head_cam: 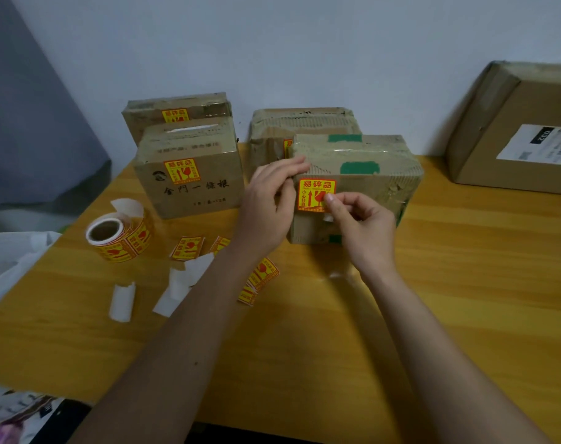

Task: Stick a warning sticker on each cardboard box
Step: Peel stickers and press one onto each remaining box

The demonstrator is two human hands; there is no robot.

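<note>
A worn cardboard box (368, 184) with green tape patches stands on the wooden table. A red and yellow warning sticker (314, 192) lies on its front face. My left hand (269, 206) rests at the box's upper left corner, fingers lying along the edge beside the sticker. My right hand (356, 225) pinches at the sticker's lower right corner, where a bit of white backing (328, 217) shows. Three other boxes carry stickers: one front left (192, 174), one behind it (176, 110), one behind the held box (301, 126).
A sticker roll (119, 235) lies at the left. Loose stickers (188, 248) and white backing strips (122, 301) are scattered beside my left forearm. A large box with a white label (516, 129) stands at the far right. A white plastic bag (10, 257) lies at the table's left edge.
</note>
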